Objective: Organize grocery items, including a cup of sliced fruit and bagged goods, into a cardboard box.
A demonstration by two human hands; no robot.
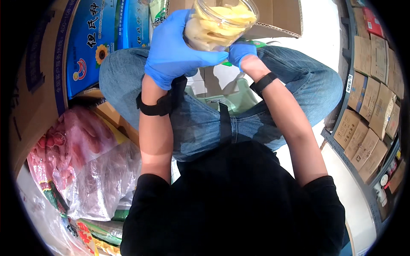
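Observation:
A clear plastic jar (pixel 221 25) with pale yellow slices in it is tilted at the top of the head view. My left hand (pixel 177 48), in a blue glove, grips its near side, with the thumb stretched along its lower edge. Also in a blue glove, my right hand (pixel 244 52) is by the lower right of the jar; its fingers are partly hidden, and whether it holds something cannot be told. Something green shows just behind and below the hands.
An open cardboard box (pixel 275 19) lies beyond the jar. Blue printed packages (pixel 86 48) stand at the left, above plastic bags (pixel 96 166). A pale green plastic stool (pixel 237 96) is between my legs. Shelves with cardboard boxes (pixel 366 140) line the right.

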